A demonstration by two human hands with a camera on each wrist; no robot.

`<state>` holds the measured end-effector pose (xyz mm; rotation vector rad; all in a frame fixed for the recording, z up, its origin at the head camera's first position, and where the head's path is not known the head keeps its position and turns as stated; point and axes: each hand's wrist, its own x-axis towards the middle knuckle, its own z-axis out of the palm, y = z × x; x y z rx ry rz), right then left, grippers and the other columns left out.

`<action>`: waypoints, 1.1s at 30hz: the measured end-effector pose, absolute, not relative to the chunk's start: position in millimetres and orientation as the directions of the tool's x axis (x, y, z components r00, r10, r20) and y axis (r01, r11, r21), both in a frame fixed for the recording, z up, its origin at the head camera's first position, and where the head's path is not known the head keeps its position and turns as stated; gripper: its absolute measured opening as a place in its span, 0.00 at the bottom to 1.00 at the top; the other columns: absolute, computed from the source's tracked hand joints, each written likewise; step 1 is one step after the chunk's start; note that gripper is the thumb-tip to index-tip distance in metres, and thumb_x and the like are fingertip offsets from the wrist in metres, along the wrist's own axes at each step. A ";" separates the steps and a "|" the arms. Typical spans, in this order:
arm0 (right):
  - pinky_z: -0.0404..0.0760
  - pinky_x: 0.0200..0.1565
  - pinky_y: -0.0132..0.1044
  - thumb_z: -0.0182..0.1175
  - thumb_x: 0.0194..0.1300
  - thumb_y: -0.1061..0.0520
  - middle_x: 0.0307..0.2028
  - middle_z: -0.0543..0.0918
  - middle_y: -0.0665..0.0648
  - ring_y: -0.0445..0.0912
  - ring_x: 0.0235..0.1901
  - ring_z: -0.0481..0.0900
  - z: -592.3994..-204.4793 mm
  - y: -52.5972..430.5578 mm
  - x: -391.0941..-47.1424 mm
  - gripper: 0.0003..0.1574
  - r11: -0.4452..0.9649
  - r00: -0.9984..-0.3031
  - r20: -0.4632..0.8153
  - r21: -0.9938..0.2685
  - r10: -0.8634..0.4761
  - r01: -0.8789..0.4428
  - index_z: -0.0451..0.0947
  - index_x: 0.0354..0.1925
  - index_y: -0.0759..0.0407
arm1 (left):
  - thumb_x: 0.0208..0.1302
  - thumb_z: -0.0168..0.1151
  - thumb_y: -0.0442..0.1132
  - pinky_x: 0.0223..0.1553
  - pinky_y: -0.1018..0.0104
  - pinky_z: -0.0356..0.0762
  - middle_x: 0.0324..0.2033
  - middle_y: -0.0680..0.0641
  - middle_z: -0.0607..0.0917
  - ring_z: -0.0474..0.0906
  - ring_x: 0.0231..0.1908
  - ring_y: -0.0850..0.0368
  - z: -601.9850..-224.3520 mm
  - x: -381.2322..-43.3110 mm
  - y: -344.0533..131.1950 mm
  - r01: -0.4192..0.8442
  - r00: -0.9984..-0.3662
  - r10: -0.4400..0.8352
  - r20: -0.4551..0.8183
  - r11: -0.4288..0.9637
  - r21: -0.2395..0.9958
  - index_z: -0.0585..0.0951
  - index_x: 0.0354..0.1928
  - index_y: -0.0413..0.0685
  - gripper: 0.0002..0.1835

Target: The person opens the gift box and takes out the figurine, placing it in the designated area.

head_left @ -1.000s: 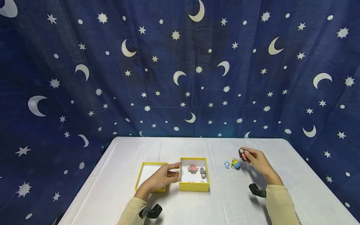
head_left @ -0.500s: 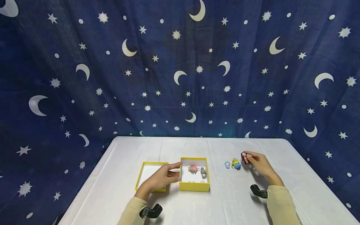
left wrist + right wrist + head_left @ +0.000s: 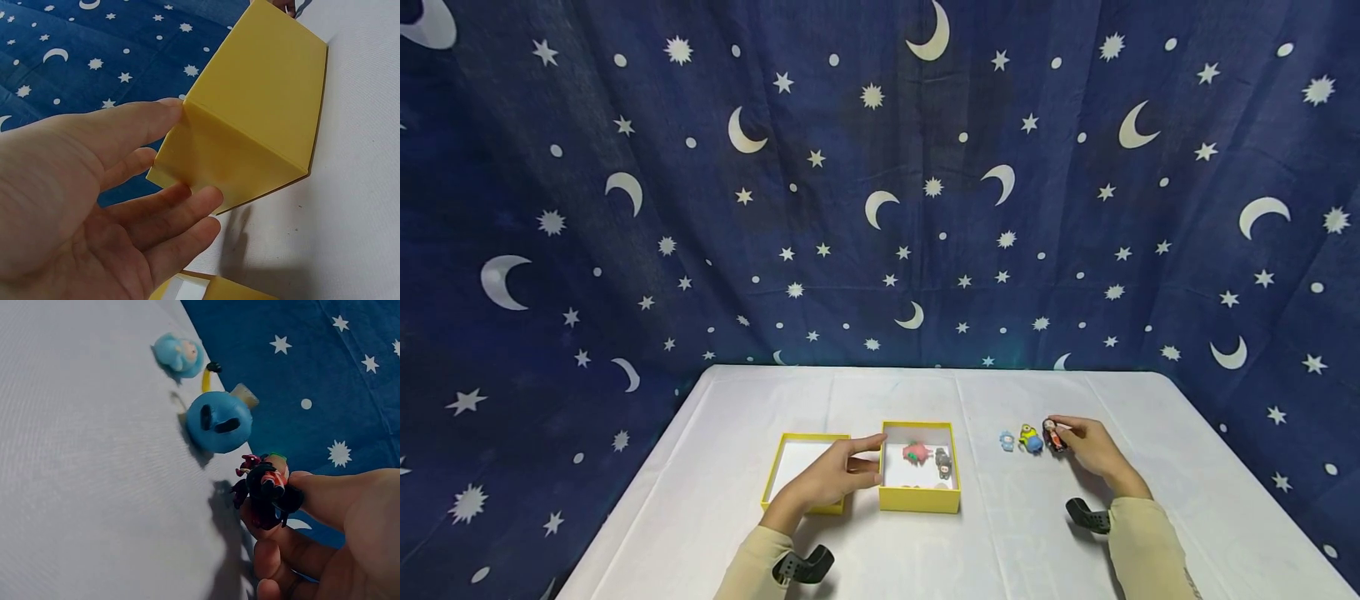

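Note:
My right hand (image 3: 1096, 452) pinches a small dark-haired figurine (image 3: 1054, 435) in red and black between thumb and fingers. In the right wrist view the figurine (image 3: 267, 487) is seen end-on, close to the tablecloth; whether it touches the cloth I cannot tell. Just left of it lies a yellow and blue Minion figurine (image 3: 1031, 439), and beyond that a small light-blue figurine (image 3: 1007, 441). With relaxed fingers, my left hand (image 3: 831, 479) rests against the left wall of an open yellow box (image 3: 919, 499). Inside the box are a pink figurine (image 3: 916, 452) and a grey one (image 3: 943, 463).
A shallow yellow box lid (image 3: 805, 436), white inside, lies left of the box, partly behind my left hand. Everything stands on a white-covered table (image 3: 1000, 542). A dark blue curtain (image 3: 835, 208) with moons and stars hangs behind the table's far edge.
My right hand has lowered the dark-haired figurine toward the table, beside the Minion figurine. The left hand and the box have stayed in place.

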<state>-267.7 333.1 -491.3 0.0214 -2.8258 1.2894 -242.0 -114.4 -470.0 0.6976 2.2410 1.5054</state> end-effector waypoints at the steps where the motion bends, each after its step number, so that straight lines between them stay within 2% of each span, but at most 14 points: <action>1: 0.69 0.23 0.30 0.50 0.76 0.63 0.27 0.77 0.54 0.39 0.23 0.67 -491.7 332.6 -267.6 0.24 0.660 -0.999 0.033 -0.751 0.004 -0.022 0.71 0.65 0.75 | 0.70 0.63 0.34 0.61 0.59 0.80 0.74 0.37 0.66 0.77 0.65 0.39 -470.0 -241.9 -114.3 0.206 -0.817 0.577 -0.014 0.315 0.926 0.65 0.74 0.37 0.34; 10: 0.68 0.25 0.31 0.50 0.76 0.62 0.35 0.81 0.62 0.44 0.29 0.70 -494.5 333.0 -268.3 0.25 0.695 -1.000 0.020 -0.719 0.011 -0.007 0.71 0.65 0.74 | 0.70 0.64 0.36 0.63 0.55 0.79 0.74 0.38 0.67 0.78 0.64 0.40 -471.0 -241.7 -112.6 0.222 -0.818 0.575 -0.010 0.332 0.917 0.65 0.74 0.37 0.34; 17: 0.71 0.39 0.35 0.53 0.75 0.62 0.40 0.86 0.66 0.45 0.35 0.73 -496.4 334.4 -271.6 0.23 0.741 -0.997 0.073 -0.671 0.019 -0.035 0.75 0.62 0.74 | 0.69 0.64 0.35 0.64 0.50 0.77 0.74 0.38 0.68 0.78 0.64 0.40 -468.9 -241.3 -112.2 0.222 -0.817 0.577 -0.001 0.317 0.922 0.66 0.74 0.38 0.34; 21: 0.74 0.42 0.36 0.54 0.75 0.61 0.43 0.87 0.69 0.44 0.37 0.75 -494.2 332.1 -271.4 0.23 0.741 -0.997 0.077 -0.670 0.023 -0.035 0.75 0.61 0.74 | 0.69 0.64 0.35 0.63 0.52 0.78 0.74 0.38 0.67 0.78 0.64 0.40 -468.4 -241.1 -112.8 0.221 -0.817 0.577 -0.004 0.318 0.922 0.65 0.74 0.37 0.34; 26: 0.78 0.50 0.48 0.54 0.75 0.60 0.47 0.86 0.72 0.50 0.42 0.79 -493.4 329.8 -272.0 0.23 0.746 -0.998 0.062 -0.666 0.033 -0.017 0.76 0.62 0.72 | 0.70 0.64 0.35 0.62 0.58 0.79 0.74 0.38 0.67 0.77 0.65 0.39 -468.6 -240.6 -113.7 0.211 -0.818 0.575 -0.009 0.315 0.925 0.65 0.74 0.37 0.34; 29: 0.78 0.53 0.56 0.54 0.75 0.59 0.48 0.85 0.73 0.56 0.46 0.81 -494.3 329.2 -272.6 0.23 0.746 -0.998 0.051 -0.666 0.040 -0.004 0.76 0.62 0.72 | 0.70 0.64 0.35 0.62 0.58 0.79 0.74 0.37 0.67 0.77 0.65 0.39 -469.2 -240.7 -114.1 0.213 -0.819 0.574 -0.008 0.316 0.924 0.65 0.74 0.36 0.34; 33: 0.76 0.56 0.62 0.53 0.75 0.60 0.50 0.84 0.75 0.64 0.51 0.81 -495.1 328.7 -272.7 0.23 0.737 -0.998 0.044 -0.676 0.042 0.001 0.76 0.62 0.72 | 0.70 0.64 0.35 0.62 0.57 0.79 0.74 0.37 0.67 0.77 0.64 0.39 -470.2 -240.9 -114.7 0.217 -0.817 0.576 -0.005 0.316 0.924 0.65 0.74 0.36 0.34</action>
